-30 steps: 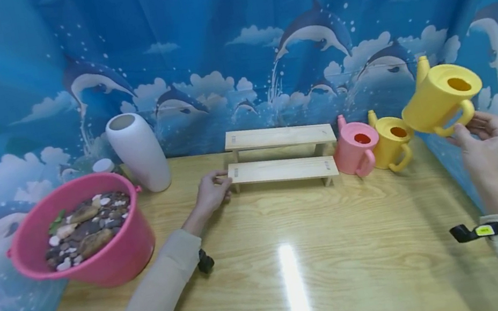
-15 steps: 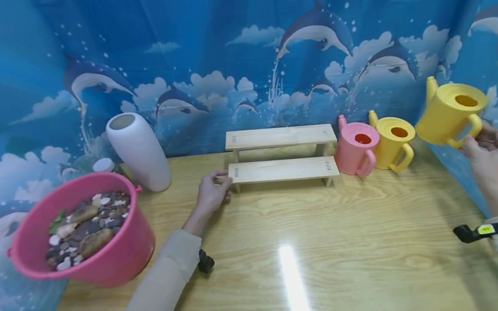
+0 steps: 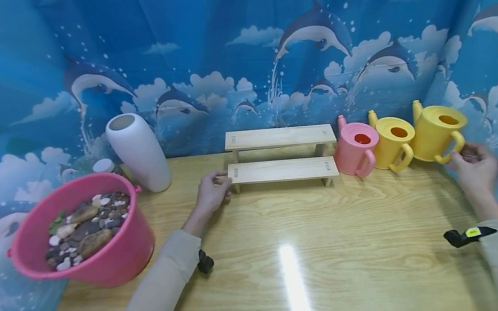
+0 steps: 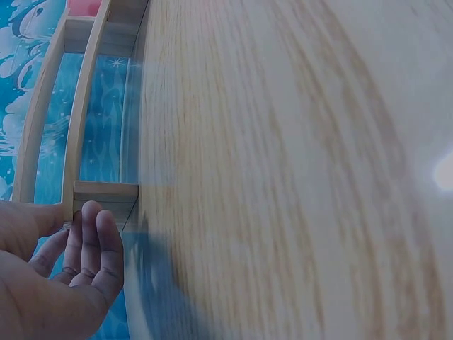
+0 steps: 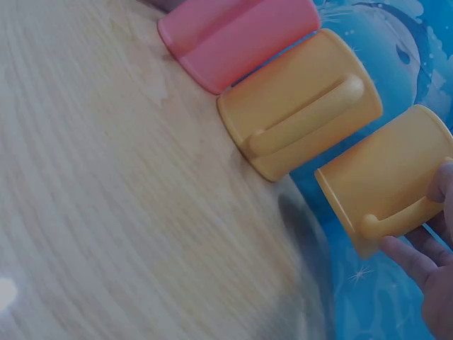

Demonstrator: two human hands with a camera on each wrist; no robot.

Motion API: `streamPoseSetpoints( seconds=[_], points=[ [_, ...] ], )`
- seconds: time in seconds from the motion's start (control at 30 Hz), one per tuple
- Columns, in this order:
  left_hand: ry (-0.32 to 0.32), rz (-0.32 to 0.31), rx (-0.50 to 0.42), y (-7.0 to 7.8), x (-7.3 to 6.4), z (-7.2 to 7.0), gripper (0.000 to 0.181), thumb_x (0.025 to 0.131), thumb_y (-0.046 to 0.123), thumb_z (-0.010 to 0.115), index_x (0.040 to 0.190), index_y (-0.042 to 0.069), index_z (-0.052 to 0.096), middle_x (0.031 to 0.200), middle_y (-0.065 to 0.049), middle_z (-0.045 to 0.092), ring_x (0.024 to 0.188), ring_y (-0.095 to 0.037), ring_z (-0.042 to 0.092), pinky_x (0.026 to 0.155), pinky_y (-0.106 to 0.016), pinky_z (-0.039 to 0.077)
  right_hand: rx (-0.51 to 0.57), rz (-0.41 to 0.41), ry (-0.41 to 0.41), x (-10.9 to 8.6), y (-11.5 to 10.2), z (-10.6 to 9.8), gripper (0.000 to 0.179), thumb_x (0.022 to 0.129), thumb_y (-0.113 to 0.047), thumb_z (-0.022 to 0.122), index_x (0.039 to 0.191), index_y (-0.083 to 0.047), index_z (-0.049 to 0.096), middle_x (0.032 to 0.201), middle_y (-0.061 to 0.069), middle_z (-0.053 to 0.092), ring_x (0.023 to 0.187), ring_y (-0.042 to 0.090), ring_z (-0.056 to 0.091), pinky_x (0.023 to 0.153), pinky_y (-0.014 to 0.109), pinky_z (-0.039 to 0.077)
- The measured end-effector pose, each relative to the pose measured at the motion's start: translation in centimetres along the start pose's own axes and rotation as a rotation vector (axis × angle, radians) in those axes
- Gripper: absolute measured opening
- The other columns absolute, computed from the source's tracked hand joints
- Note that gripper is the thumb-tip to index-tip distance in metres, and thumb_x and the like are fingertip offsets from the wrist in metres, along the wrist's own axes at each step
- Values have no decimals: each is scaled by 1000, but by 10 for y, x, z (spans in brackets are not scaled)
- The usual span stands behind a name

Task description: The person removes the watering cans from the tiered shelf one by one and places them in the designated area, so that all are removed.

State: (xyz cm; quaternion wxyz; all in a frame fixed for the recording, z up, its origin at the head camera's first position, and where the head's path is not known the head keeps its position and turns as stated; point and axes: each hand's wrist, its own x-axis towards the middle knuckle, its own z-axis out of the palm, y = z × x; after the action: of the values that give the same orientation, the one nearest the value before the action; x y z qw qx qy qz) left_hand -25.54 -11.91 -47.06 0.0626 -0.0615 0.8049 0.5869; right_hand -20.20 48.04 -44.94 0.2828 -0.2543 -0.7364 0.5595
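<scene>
My left hand pinches the left end of the lower board of a two-step wooden stand; the left wrist view shows thumb and fingertips at that end. On the right, my right hand holds a yellow watering can by its handle, thumb on top and fingers beneath. Whether the can's base touches the table is unclear. Just left of it stand a second yellow watering can and a pink watering can, beside the stand's right end. Their spouts point toward the curtain.
A pink bucket of stones and pebbles stands on the left. Behind it are a tall white vase and a small white-topped item, partly hidden. A blue dolphin curtain closes off the back and sides of the wooden table.
My right hand has lowered the held yellow watering can, then brought it left, close beside the other yellow can. The left hand and the stand have stayed put.
</scene>
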Motion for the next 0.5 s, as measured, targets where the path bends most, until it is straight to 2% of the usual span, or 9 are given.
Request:
streamPoseSetpoints(
  seconds=[0.13, 0.37, 0.5],
  points=[
    [0, 0, -3, 0, 0, 0, 37, 106, 13, 64, 142, 4, 61, 113, -19, 65, 71, -16, 67, 64, -24, 64, -14, 18, -4, -1, 7, 5, 30, 99, -6, 60, 121, -26, 67, 96, -20, 57, 84, -10, 57, 66, 0, 54],
    [0, 9, -5, 1, 0, 0, 37, 106, 12, 63, 142, 1, 60, 110, -17, 65, 72, -17, 69, 64, -25, 64, -107, 113, -42, 1, 14, 9, 36, 101, -16, 61, 136, -24, 65, 97, -24, 55, 86, -11, 55, 64, 0, 53],
    [-2, 15, -5, 0, -1, 0, 37, 106, 13, 64, 141, 2, 61, 112, -20, 66, 75, -20, 70, 66, -27, 65, -147, 121, -34, 3, 20, 11, 42, 101, -18, 61, 143, -23, 63, 96, -27, 53, 85, -12, 53, 62, -2, 50]
  ],
)
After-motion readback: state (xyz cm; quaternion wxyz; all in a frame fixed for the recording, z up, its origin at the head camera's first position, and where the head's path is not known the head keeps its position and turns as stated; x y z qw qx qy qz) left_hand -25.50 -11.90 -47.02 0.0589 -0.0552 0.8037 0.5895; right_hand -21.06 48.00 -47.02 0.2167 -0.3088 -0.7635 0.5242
